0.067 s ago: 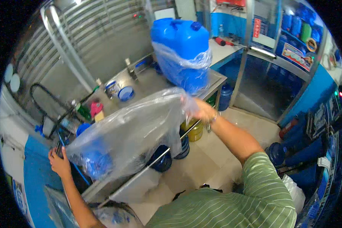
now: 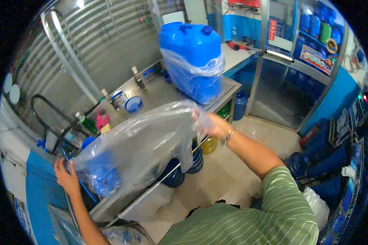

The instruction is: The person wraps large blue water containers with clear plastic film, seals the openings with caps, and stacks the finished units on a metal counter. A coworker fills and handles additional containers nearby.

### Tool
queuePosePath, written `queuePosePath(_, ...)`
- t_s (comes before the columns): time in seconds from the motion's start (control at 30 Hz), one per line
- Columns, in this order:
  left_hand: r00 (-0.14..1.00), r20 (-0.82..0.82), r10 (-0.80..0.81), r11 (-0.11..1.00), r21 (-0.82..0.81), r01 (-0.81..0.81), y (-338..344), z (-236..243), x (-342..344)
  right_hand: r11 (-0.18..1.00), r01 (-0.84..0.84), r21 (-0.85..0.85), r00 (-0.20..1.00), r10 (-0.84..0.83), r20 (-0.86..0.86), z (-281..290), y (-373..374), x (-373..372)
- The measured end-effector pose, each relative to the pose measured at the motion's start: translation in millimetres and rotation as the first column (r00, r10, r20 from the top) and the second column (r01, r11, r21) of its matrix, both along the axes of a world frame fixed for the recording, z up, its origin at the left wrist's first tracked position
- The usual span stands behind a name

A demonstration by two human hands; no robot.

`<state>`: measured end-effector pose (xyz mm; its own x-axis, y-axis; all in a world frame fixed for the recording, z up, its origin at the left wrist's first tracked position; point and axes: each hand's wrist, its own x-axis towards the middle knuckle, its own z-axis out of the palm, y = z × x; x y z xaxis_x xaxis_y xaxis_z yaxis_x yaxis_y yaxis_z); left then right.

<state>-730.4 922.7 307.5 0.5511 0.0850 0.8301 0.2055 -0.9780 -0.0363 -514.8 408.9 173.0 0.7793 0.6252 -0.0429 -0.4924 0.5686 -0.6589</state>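
A clear plastic bag stretches between my two hands, above the near side of the steel counter. My right hand, with a band at its wrist, grips the bag's right end. At the far left, my left hand pinches the bag's other end, its fingertips partly behind the plastic. A blue container shows blurred through the bag's left part. Farther back, a large blue jug stands on the counter, its lower half wrapped in clear plastic.
The steel counter holds a blue-rimmed round tub, a pink cloth and a green bottle. Dark blue water bottles and a yellow container sit underneath. A glass door stands at right.
The bag's upper edge and my right hand sit slightly lower in the picture. My left hand keeps nearly the same place. The whole view has shifted a little.
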Motion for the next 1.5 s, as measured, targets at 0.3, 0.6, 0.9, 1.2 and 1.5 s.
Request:
queuePosePath(0.3, 0.402, -0.114, -0.909, 0.341, -0.759, 0.555, -328.4, -74.9, 11.8, 0.942, 0.319, -0.106, 0.941, -0.328, -0.082, 6.3, 55.2, -153.0)
queuePosePath(0.6, 0.229, 0.161, -0.96, -0.211, -0.954, -0.214, -388.9, -51.8, 75.5, 0.391, 0.703, -0.594, 0.686, -0.149, 0.713, 19.5, -89.3, -182.4)
queuePosePath(0.9, -0.423, -0.386, -0.82, 0.298, -0.918, 0.261, -461.8, 32.5, 124.4, 0.626, 0.548, -0.555, 0.72, -0.015, 0.694, 38.7, -175.0, -170.7)
queuePosePath(1.2, -0.567, -0.125, -0.815, 0.194, -0.979, -0.064, -477.7, -25.0, 159.2, 0.278, 0.85, -0.447, 0.518, -0.291, 0.805, 44.6, -216.7, -178.2)
queuePosePath(1.5, -0.302, 0.025, -0.953, 0.036, -0.98, -0.195, -499.2, -62.8, 157.2, -0.053, 0.832, -0.553, 0.495, -0.382, 0.781, 35.1, -226.4, -188.0)
